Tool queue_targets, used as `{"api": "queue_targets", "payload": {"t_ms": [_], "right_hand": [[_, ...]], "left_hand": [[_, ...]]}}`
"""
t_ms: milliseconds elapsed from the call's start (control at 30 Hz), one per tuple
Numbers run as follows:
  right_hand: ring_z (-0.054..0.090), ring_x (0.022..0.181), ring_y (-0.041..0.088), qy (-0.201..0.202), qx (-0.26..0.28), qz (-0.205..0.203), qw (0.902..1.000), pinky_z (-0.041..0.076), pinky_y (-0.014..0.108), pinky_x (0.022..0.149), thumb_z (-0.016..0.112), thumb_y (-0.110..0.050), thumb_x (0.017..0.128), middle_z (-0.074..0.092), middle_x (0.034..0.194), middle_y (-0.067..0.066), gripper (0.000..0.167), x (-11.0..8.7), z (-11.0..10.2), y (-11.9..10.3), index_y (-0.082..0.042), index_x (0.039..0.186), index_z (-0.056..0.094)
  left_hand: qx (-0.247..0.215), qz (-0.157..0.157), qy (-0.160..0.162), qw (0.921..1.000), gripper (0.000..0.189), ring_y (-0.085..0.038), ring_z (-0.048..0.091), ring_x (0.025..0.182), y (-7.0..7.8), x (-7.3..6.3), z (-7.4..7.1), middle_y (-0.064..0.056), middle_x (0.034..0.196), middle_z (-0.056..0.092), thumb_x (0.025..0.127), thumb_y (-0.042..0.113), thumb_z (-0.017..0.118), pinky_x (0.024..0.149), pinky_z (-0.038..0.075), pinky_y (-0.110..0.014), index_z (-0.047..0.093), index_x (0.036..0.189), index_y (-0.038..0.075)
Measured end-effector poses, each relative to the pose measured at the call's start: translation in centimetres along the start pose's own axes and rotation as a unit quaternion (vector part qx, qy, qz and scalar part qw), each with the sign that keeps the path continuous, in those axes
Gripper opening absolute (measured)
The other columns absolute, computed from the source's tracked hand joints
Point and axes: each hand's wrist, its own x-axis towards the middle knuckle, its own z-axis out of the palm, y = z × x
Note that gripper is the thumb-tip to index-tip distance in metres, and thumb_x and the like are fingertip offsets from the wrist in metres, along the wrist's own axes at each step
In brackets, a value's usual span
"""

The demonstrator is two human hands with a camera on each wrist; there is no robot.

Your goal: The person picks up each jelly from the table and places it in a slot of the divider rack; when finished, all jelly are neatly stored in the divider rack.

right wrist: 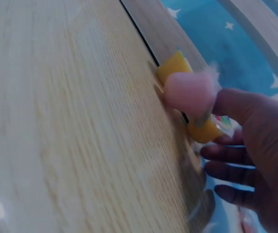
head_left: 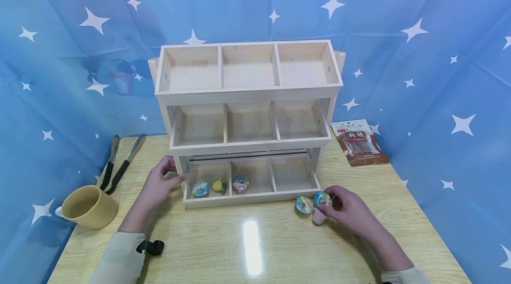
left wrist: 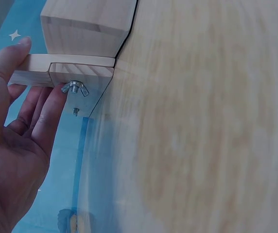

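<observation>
My left hand (head_left: pixel 157 185) grips the lower left side of a three-tier wooden shelf (head_left: pixel 249 96). In the left wrist view its thumb lies on one face of the wooden frame and its fingers on the other, beside a wing nut (left wrist: pixel 74 87). By the shelf's lower right corner, my right hand (head_left: pixel 348 208) pinches a blue-lidded jelly cup (head_left: pixel 321 199) between thumb and fingers. Its thumb touches a pink jelly cup (right wrist: pixel 190 92), tipped on its side. Another jelly cup (head_left: pixel 304 204) stands just left of them.
The bottom tier holds a jelly cup (head_left: pixel 200 189) and a small yellow item (head_left: pixel 219 185) at left, and another jelly cup (head_left: pixel 240 183) in the middle. A yellow mug (head_left: pixel 89 207) and two black-handled tools (head_left: pixel 118 176) lie left. A brown snack packet (head_left: pixel 361 144) lies right.
</observation>
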Motion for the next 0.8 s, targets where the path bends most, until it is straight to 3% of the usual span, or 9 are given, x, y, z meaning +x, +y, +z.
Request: {"api": "queue_targets", "payload": {"t_ms": [367, 800], "right_hand": [[0.061, 0.087, 0.015, -0.002, 0.011, -0.027, 0.9996, 0.054, 0.028, 0.072, 0.095, -0.024, 0.091, 0.068, 0.101, -0.004, 0.047, -0.1, -0.13, 0.31, -0.009, 0.128, 0.071], [0.062, 0.085, 0.013, 0.009, -0.015, -0.039, 0.9991, 0.054, 0.028, 0.071, 0.095, -0.017, 0.089, 0.066, 0.097, -0.008, 0.041, -0.28, 0.0, 0.86, -0.011, 0.123, 0.072]], "left_hand": [[-0.002, -0.001, 0.0, 1.0, 0.04, -0.031, 0.059, 0.12, 0.06, 0.0, -0.01, -0.017, 0.125, 0.068, 0.1, 0.016, 0.086, 0.119, 0.036, -0.071, 0.062, 0.13, 0.005], [0.0, -0.002, 0.001, 1.0, 0.04, -0.031, 0.059, 0.122, -0.03, 0.03, 0.04, -0.017, 0.126, 0.068, 0.1, 0.016, 0.086, 0.118, 0.036, -0.072, 0.061, 0.13, 0.005]]}}
